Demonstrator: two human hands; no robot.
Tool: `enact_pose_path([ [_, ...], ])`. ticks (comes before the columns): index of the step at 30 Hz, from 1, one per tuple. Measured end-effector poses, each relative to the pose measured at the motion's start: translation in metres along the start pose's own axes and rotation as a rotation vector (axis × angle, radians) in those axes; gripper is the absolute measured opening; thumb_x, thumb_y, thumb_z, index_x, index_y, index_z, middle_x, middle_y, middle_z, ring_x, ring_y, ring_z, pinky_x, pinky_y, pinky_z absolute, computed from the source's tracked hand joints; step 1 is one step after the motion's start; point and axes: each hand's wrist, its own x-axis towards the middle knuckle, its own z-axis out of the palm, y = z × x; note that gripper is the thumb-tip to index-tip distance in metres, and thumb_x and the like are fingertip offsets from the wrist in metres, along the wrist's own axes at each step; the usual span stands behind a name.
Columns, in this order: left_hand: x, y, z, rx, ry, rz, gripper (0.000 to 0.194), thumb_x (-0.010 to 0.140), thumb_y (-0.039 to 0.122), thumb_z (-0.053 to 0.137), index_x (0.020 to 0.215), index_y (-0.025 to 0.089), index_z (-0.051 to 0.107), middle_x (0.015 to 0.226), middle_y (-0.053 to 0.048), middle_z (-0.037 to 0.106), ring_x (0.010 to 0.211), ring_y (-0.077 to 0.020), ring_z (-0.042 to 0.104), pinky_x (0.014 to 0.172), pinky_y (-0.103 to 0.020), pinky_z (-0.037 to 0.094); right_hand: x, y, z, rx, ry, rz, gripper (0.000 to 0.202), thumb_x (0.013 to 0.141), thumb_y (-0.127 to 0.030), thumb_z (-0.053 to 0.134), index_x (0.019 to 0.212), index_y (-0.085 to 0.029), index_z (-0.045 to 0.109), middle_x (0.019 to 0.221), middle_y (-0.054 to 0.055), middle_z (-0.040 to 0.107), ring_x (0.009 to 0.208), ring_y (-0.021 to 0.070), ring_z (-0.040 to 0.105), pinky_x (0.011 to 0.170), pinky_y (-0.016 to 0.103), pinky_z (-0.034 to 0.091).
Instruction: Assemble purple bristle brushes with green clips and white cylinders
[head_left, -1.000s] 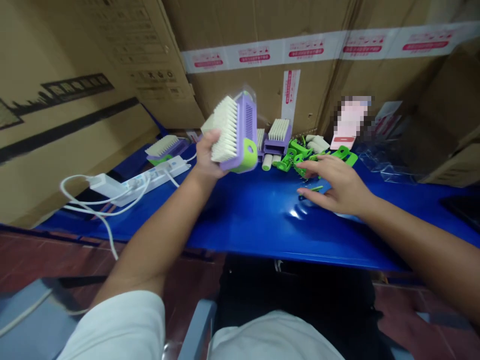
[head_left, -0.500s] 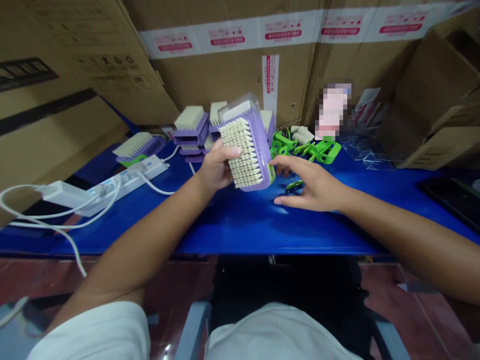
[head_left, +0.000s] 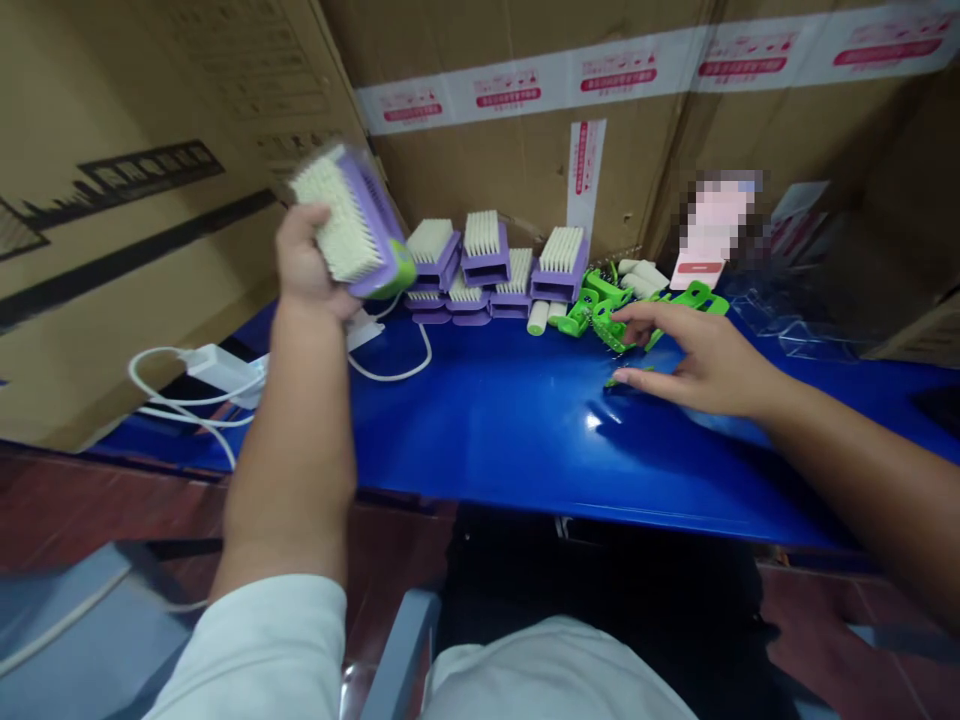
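At the left, my left hand [head_left: 304, 260] is wrapped round a purple brush [head_left: 345, 225] with cream bristles and a green end. The brush is tilted and held above the table, its bristles facing left. On the right, my right hand [head_left: 690, 360] hovers over the blue table with thumb and fingers apart and nothing between them. Closest to it lie bright green plastic parts [head_left: 607, 320] and a small dark-green piece [head_left: 619, 380] near its thumb. Several more purple brush heads [head_left: 487, 250] with cream bristles are stacked at the back of the table.
Cardboard boxes [head_left: 480, 160] wall the back and left of the blue table [head_left: 480, 420]. White cables and a white plug [head_left: 221, 370] lie at the left. White rollers [head_left: 645, 275], a pink phone-like screen [head_left: 712, 230] and clear plastic packaging [head_left: 787, 320] are at the right rear.
My left hand has carried the brush leftward and up, away from my right hand. My right hand has come off the brush, staying open. The view has shifted left.
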Motion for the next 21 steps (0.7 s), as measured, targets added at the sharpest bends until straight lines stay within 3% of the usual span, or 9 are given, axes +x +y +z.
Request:
enact_pose_path([
  [2,0.005,0.011,-0.032,0.079,0.134,-0.187,0.022,0.087,0.039,0.069,0.102,0.022,0.068,0.093,-0.001,0.077,0.109,-0.0205,0.075,0.124,-0.039,0.057,0.002,0.000,-0.001,-0.014,-0.022,-0.008,0.041,0.097,-0.047,0.080,0.131,-0.025,0.077,0.102,0.008,0.084,0.090,0.0313,0.080,0.085,0.046,0.064],
  [5,0.000,0.015,-0.057,0.220,0.326,-0.406,0.025,0.094,0.043,0.056,0.102,0.023,0.069,0.085,-0.002,0.077,0.094,-0.0231,0.077,0.118,-0.053,0.062,0.004,-0.001,0.001,-0.011,-0.059,-0.040,0.032,0.099,-0.044,0.079,0.123,-0.023,0.079,0.095,0.008,0.083,0.086,0.0289,0.079,0.082,0.043,0.062],
  [10,-0.003,0.008,-0.056,0.497,0.228,-0.483,0.035,0.077,0.036,0.068,0.106,0.018,0.073,0.086,-0.010,0.079,0.102,-0.0351,0.081,0.107,-0.066,0.066,0.004,-0.001,0.003,-0.003,-0.067,-0.071,0.026,0.099,-0.039,0.079,0.118,-0.022,0.081,0.093,0.008,0.083,0.084,0.0273,0.078,0.080,0.041,0.061],
  [16,0.012,-0.009,-0.056,0.830,0.356,-0.290,0.050,0.061,0.015,0.089,0.109,0.015,0.075,0.083,-0.003,0.072,0.092,-0.0313,0.078,0.110,-0.069,0.060,0.005,0.002,0.002,0.006,-0.081,-0.078,0.020,0.099,-0.037,0.079,0.113,-0.022,0.082,0.093,0.008,0.084,0.085,0.0271,0.078,0.080,0.040,0.061],
  [18,0.014,-0.014,-0.060,0.950,0.400,-0.174,0.040,0.066,0.012,0.087,0.105,0.014,0.077,0.085,-0.001,0.069,0.098,-0.0278,0.074,0.119,-0.064,0.055,0.005,0.002,0.002,0.002,-0.086,-0.086,0.020,0.100,-0.038,0.079,0.112,-0.022,0.081,0.093,0.008,0.084,0.085,0.0273,0.079,0.081,0.041,0.061],
  [21,0.016,-0.016,-0.063,1.082,0.484,0.006,0.030,0.083,0.013,0.079,0.113,0.012,0.077,0.105,-0.006,0.072,0.118,-0.0268,0.070,0.129,-0.056,0.045,0.004,0.003,0.003,0.003,-0.085,-0.082,0.019,0.100,-0.039,0.078,0.112,-0.023,0.082,0.095,0.008,0.085,0.086,0.0278,0.079,0.082,0.042,0.061],
])
